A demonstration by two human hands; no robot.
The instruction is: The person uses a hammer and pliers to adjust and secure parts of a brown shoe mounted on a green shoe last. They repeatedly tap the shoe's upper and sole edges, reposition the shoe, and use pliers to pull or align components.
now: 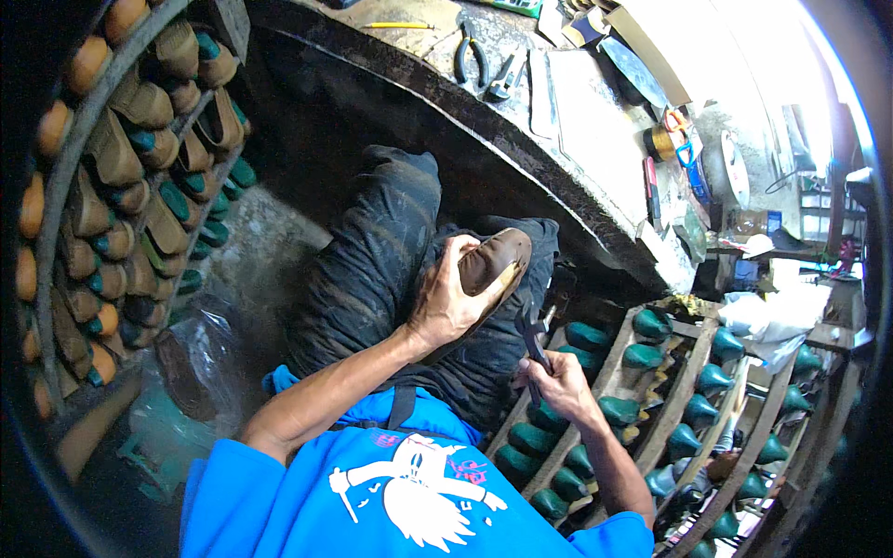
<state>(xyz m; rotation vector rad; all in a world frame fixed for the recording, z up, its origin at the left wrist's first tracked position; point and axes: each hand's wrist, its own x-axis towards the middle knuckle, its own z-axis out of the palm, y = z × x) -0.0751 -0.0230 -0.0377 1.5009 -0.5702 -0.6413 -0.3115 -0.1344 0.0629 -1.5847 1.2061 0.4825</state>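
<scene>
Over my lap, my left hand [448,296] is wrapped round a brown leather shoe [490,262], its rounded toe pointing up and away from me. The thumb presses along the pale edge of the shoe, and the rest of it is partly hidden by my hand. To the right of the shoe, and apart from it, my right hand [558,383] is closed round the handle of a dark metal tool [531,337]. Its head points up toward the bench; whether it is a hammer or pincers is hard to tell.
A bench [409,51] curves across the front, with black-handled pliers [472,58], a yellow pencil [400,25] and blue-handled scissors [686,153]. Brown shoes [116,149] fill a rack at the left. Green shoe lasts [619,410] fill slatted racks [693,400] beside my right arm.
</scene>
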